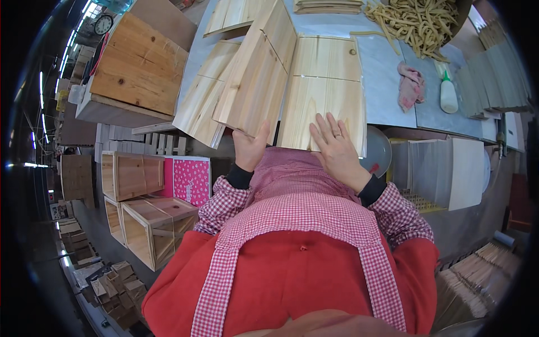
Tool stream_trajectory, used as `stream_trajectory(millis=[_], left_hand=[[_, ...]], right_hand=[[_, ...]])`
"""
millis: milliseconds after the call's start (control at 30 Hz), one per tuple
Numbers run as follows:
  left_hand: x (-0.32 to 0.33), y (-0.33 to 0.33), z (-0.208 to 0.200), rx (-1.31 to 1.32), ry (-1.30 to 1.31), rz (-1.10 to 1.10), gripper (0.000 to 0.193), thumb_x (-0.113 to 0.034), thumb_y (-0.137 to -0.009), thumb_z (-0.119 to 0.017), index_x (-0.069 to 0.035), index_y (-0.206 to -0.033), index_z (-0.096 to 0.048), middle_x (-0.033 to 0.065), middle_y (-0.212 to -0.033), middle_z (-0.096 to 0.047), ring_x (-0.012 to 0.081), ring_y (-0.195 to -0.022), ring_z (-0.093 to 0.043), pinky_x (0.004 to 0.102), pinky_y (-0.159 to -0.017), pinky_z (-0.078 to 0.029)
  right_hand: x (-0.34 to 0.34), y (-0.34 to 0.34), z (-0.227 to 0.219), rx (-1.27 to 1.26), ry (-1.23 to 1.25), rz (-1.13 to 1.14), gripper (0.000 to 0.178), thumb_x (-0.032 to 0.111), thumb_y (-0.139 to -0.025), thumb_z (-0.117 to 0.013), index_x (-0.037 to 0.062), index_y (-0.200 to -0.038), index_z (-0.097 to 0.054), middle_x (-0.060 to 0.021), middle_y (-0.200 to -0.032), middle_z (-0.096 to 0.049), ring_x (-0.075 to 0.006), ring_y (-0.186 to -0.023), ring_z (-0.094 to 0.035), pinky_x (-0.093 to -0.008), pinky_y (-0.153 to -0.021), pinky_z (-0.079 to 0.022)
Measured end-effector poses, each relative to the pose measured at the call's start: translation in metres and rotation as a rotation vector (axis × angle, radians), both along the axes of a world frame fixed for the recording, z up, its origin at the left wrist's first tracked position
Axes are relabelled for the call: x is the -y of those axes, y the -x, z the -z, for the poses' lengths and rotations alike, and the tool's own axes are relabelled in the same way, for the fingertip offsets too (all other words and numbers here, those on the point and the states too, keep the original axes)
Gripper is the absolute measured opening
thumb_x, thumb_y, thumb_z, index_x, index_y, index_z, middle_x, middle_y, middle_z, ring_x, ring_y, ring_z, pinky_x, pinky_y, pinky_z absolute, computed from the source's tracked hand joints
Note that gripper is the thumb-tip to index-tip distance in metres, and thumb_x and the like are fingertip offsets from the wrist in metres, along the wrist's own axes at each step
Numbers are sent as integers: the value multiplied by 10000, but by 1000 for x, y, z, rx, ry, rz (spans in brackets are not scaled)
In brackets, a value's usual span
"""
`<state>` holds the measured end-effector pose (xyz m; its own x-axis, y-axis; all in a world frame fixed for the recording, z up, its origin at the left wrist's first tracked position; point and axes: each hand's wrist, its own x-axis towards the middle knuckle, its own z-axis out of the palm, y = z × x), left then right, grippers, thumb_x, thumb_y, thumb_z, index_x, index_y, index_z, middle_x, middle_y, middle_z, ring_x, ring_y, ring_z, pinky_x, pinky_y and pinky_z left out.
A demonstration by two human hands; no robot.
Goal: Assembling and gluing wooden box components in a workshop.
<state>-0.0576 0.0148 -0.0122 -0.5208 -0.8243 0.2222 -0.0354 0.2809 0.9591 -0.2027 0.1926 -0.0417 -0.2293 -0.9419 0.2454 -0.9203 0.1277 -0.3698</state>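
Observation:
My left hand [250, 147] grips the near end of a grooved wooden board [255, 84], which is tilted up on its edge. Its thumb shows on one side; the other fingers are hidden behind the wood. My right hand [337, 147] lies with fingers stretched out on a pale wooden panel [325, 90] that rests flat on the table. A groove crosses this panel, and a knot marks its far corner. Left of the tilted board, another grooved panel [205, 92] lies at an angle, its near end over the table's edge.
On the table [384, 106] are a pink cloth [411, 87], a white glue bottle with green cap [448, 94] and a heap of tan strips [412, 25]. A wooden box [139, 64] stands at left. Wooden crates [151, 224] and a grey bucket [377, 150] are below table height.

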Motion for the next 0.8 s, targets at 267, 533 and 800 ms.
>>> stream_trajectory(millis=[267,533,800], left_hand=[[-23,12,-2,95,92,40,312,-23,-830,-662,105,-1103,-580,152,-1026,-659,184,-931,-637,312,-820,-499],[-3,-5,28,169,113,-13,444,-46,-849,-668,100,-1222,-477,173,-1166,-578,225,-1031,-574,339,-899,-462],[-15,12,14,48,35,-6,464,-60,-851,-674,136,-1212,-459,194,-1188,-562,235,-1042,-566,347,-901,-461]], right_hand=[[0,4,-4,-15,-9,4,663,200,-787,-674,-4,-1362,-414,-221,-1452,-347,-408,-1361,-298,-512,-1109,-245],[-4,92,-18,-105,197,272,486,203,-807,-626,3,-1236,-517,-204,-1353,-463,-406,-1249,-423,-472,-1014,-357],[-45,227,-3,-241,-212,775,235,162,-777,-601,56,-983,-636,-144,-1064,-621,-336,-1016,-575,-463,-844,-445]])
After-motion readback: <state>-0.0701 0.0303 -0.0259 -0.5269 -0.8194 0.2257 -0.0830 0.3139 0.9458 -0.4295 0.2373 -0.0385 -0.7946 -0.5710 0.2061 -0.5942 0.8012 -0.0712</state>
